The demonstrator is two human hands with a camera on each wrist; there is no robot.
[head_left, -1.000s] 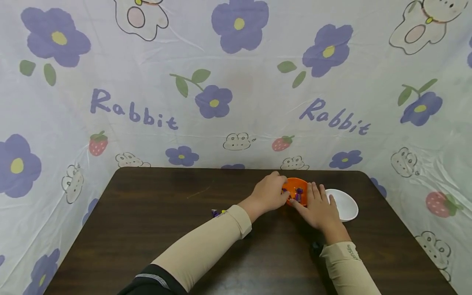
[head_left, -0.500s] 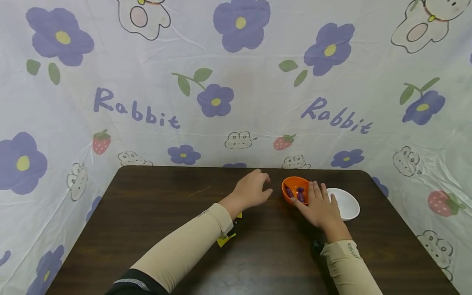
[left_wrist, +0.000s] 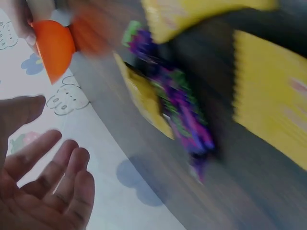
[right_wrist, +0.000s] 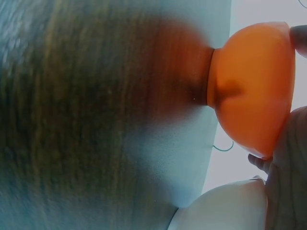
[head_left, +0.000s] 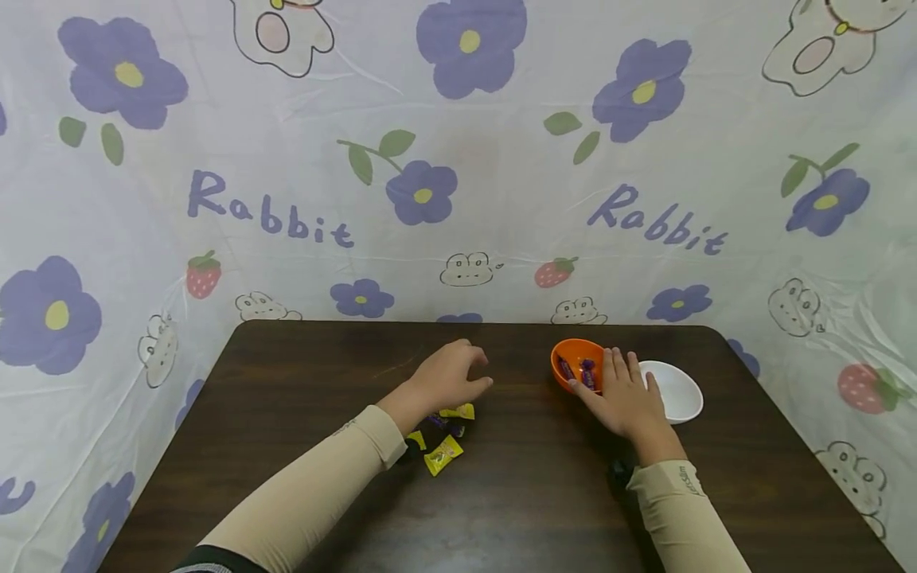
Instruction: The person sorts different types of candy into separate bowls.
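Observation:
My left hand (head_left: 446, 377) hovers over the middle of the table with loosely bent fingers, nothing between them. Below and beside its wrist lie wrapped candies: a yellow candy (head_left: 444, 455), another yellow one and purple ones, partly hidden by the arm. Up close in the left wrist view are a purple candy (left_wrist: 180, 108) and several yellow wrappers. An orange bowl (head_left: 577, 350) with purple candies in it stands at the back right. My right hand (head_left: 629, 404) rests on its rim with straight fingers, the thumb at the near side. In the right wrist view the bowl (right_wrist: 259, 81) stands upright.
A white bowl (head_left: 675, 391) stands just right of the orange one, partly behind my right hand. The dark wooden table (head_left: 516, 509) ends at a back edge against a patterned cloth (head_left: 501, 199).
My left hand has left the orange bowl and moved left across the table, uncovering purple candies in the bowl and yellow ones beside its arm. My right hand stays at the bowl.

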